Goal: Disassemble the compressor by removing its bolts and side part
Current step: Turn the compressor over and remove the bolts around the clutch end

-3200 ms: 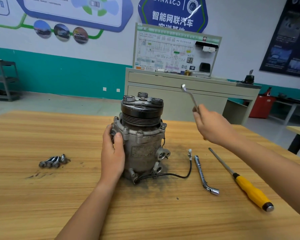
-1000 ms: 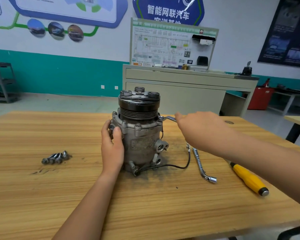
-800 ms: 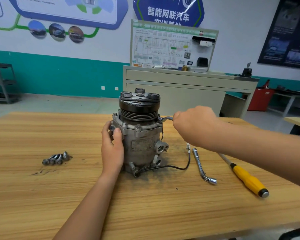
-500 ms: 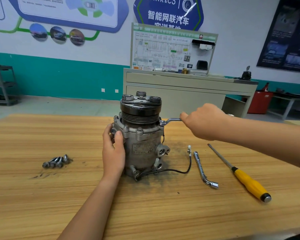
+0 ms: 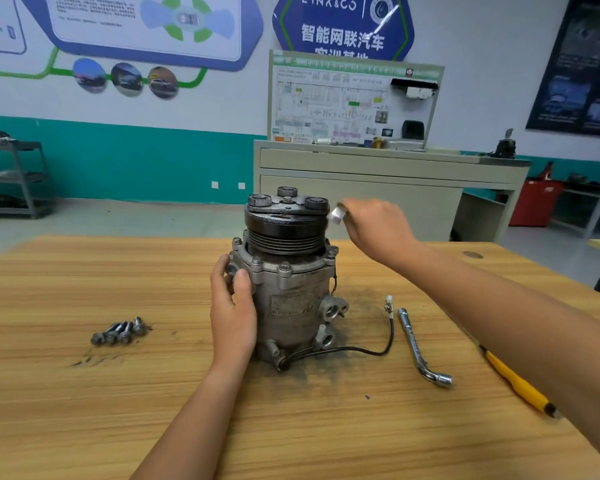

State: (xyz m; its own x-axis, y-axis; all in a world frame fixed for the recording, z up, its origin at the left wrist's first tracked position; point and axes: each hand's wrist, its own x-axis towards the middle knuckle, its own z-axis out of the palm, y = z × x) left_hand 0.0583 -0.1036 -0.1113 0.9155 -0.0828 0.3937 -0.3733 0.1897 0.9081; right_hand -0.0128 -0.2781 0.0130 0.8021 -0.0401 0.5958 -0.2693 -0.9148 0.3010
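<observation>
The grey compressor [image 5: 291, 299] stands upright mid-table with its black pulley [image 5: 286, 225] on top and bolt heads around its flange [image 5: 284, 266]. My left hand [image 5: 232, 313] grips the left side of the body, thumb near the flange. My right hand [image 5: 378, 226] is raised beside the pulley's right edge and holds a small wrench [image 5: 336, 214], of which only a blurred silver end shows. Several removed bolts [image 5: 120, 332] lie together on the table at the left.
An L-shaped socket wrench [image 5: 418, 344] and a yellow-handled screwdriver [image 5: 516, 384] lie right of the compressor. Its black cable [image 5: 374, 348] with a white plug trails right over a dark grime patch. The wooden table [image 5: 84, 410] ends just behind; a cabinet stands beyond.
My right hand brought the wrench down onto a flange bolt at the right and swung it. Now the hand has lifted up beside the pulley. The left hand stays on the body.
</observation>
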